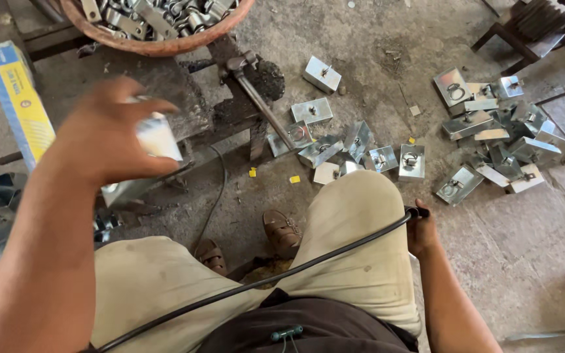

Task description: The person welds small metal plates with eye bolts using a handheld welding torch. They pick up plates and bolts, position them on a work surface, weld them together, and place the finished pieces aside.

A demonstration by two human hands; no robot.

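While my left hand point(109, 134) clamps a metal plate point(157, 136) (blurred), my right hand point(421, 230) grips a black cable's point(335, 253) end — zinc-plated brackets point(361, 147) litter the floor point(374, 59) beyond my knees, rusty bowl point(165, 44) ahead.

A round rusty basin point(165, 44) full of metal parts stands on a low bench, a blue and yellow box point(17, 98) leans at its left, and a toothed gear point(547, 14) rests far right on the concrete floor point(374, 65).
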